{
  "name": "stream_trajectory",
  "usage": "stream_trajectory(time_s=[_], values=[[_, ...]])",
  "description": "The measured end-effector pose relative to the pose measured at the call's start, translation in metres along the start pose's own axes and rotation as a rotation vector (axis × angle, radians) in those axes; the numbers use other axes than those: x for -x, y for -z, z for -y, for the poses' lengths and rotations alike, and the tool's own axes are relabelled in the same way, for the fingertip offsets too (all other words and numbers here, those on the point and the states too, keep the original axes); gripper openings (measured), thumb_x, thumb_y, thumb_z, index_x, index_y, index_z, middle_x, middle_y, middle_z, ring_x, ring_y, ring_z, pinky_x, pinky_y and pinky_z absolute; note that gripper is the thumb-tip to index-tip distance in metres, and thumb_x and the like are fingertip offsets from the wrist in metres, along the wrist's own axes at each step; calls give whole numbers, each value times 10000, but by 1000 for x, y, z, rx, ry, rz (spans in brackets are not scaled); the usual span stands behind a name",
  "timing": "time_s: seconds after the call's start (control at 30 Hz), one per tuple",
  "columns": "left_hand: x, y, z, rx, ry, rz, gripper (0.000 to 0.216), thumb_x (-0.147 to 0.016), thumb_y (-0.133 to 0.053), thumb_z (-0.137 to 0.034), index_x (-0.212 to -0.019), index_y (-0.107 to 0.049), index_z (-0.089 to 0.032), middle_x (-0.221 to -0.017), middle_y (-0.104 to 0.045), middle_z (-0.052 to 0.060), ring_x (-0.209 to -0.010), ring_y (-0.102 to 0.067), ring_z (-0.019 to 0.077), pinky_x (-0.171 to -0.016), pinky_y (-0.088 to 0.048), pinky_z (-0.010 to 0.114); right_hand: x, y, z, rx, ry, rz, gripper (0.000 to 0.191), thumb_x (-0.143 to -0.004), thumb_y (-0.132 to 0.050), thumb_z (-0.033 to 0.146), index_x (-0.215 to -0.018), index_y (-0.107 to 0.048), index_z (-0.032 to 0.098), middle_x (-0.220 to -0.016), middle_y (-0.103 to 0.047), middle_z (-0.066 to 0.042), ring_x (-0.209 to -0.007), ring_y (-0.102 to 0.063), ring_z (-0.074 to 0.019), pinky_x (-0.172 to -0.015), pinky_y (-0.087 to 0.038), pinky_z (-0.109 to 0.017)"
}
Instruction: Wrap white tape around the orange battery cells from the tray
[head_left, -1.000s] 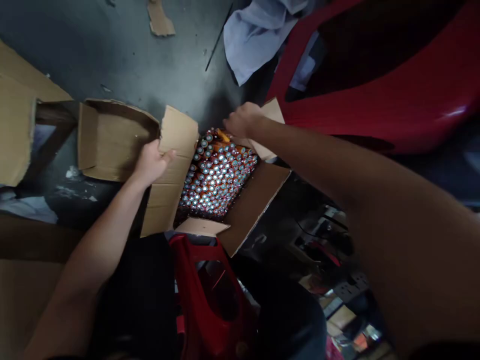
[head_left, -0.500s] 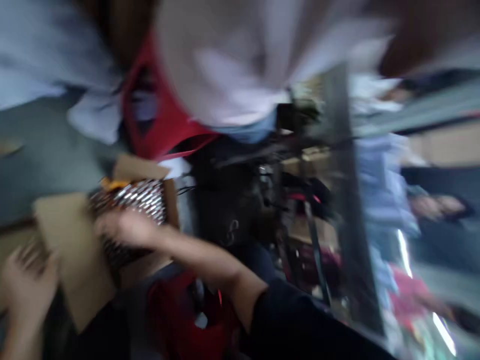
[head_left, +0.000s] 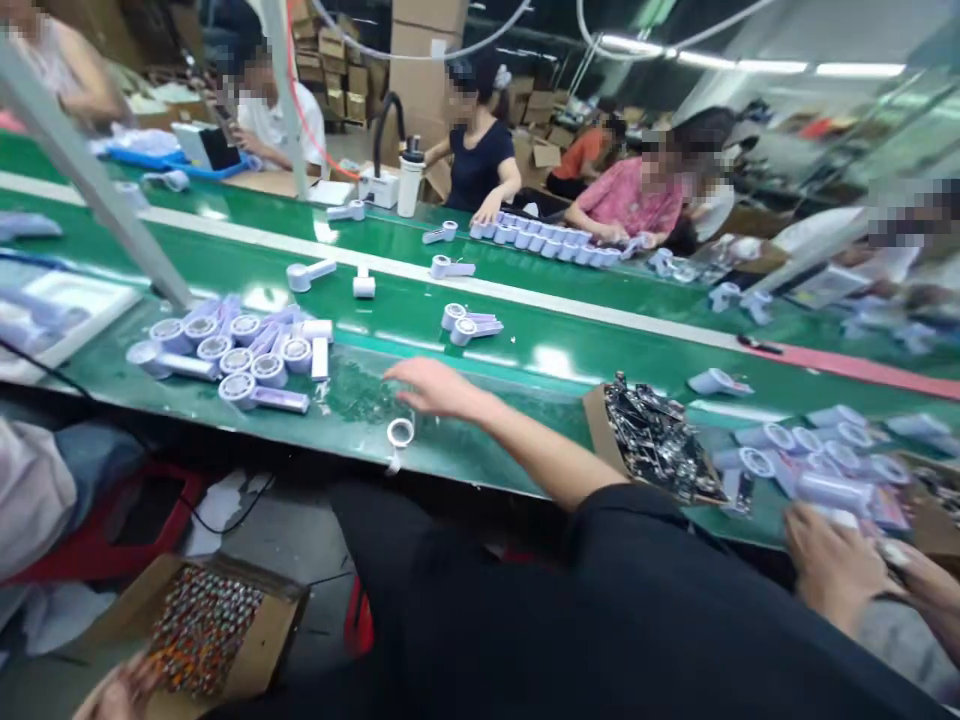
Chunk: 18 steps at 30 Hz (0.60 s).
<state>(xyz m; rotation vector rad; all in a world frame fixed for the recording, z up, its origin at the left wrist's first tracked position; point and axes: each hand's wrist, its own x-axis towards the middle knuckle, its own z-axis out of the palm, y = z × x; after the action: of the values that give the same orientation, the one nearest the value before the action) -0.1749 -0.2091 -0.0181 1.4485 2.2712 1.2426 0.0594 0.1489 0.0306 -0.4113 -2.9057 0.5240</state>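
My right hand (head_left: 431,388) is stretched over the green work surface, palm down with fingers extended; I see nothing held in it. Just below its fingers, a small white ring-shaped part (head_left: 400,432) lies near the table edge. At the lower left my left hand (head_left: 120,690) is partly cut off by the frame, by the corner of an open cardboard box (head_left: 274,625). Small metallic and orange parts (head_left: 202,620) fill that box. The left fingers are blurred, so their grip is unclear. Left of my right hand sits a cluster of pale lilac handheld-fan housings (head_left: 238,360).
A carton of dark metal parts (head_left: 656,440) stands right of my forearm. Beyond it, a neighbouring person's hands (head_left: 836,565) work beside more housings (head_left: 832,490). A slanted metal post (head_left: 97,170) rises at the left. Other people sit across the table (head_left: 555,345).
The view has swung up from the box to the table. My right hand has left the box of small parts and is now above the table; my left hand remains by the box.
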Motion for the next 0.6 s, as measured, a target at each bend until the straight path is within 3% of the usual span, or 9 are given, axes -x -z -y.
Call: stream_trajectory(time_s=[0.07,0.13,0.23,0.33,0.43,0.5,0.6], values=[[-65,-31,-45,-23,-41,18,643,-934,-679,-609,-1464,-636,-248,-1502,-689,190,-1379,-659,379,-1154,-532,650,11,50,-86,167,-233,60,861,-807,-918,171,-1593,-567,152,-1691,-525,-252,-1566,-520,-414,-1300,-420,-581],[-139,-66,-81,-31,-59,31,606,-956,-679,-596,-1440,-648,-233,-1465,-706,194,-1382,-657,369,-1161,-528,636,19,77,-162,217,-427,168,1193,-641,-1043,231,-1677,-458,131,-1779,-374,-279,-1648,-382,-473,-1342,-357,-591],[-234,-118,-105,-64,-15,84,523,-990,-676,-568,-1371,-681,-210,-1376,-746,191,-1355,-671,354,-1156,-533,615,21,84,-242,164,-518,244,1260,-595,-1060,317,-1685,-445,170,-1769,-415,-239,-1641,-402,-450,-1344,-361,-549],[-302,-168,-108,-124,60,136,437,-1011,-699,-492,-1308,-709,-172,-1289,-771,175,-1308,-689,337,-1173,-522,580,17,78,-278,60,-448,238,1060,-617,-1027,367,-1560,-580,177,-1617,-618,-196,-1494,-586,-401,-1249,-464,-473],[-367,-214,-112,-176,124,91,461,-1034,-713,-445,-1383,-679,-146,-1422,-700,159,-1371,-641,329,-1217,-490,595,16,72,-289,5,-397,227,842,-602,-1019,398,-1356,-709,190,-1378,-779,-135,-1244,-737,-348,-1076,-557,-382],[-408,-240,-117,-195,195,49,490,-1047,-711,-455,-1441,-648,-171,-1521,-628,147,-1390,-620,324,-1196,-515,605,18,68,-292,2,-373,213,749,-590,-1014,391,-1262,-743,203,-1258,-817,-110,-1123,-768,-331,-984,-580,-366],[-448,-274,-122,-169,288,67,457,-1057,-703,-443,-1430,-652,-185,-1498,-636,133,-1336,-648,306,-1144,-560,578,27,61,-301,-11,-334,193,674,-615,-977,379,-1228,-754,210,-1187,-823,-102,-1055,-771,-334,-923,-589,-387]])
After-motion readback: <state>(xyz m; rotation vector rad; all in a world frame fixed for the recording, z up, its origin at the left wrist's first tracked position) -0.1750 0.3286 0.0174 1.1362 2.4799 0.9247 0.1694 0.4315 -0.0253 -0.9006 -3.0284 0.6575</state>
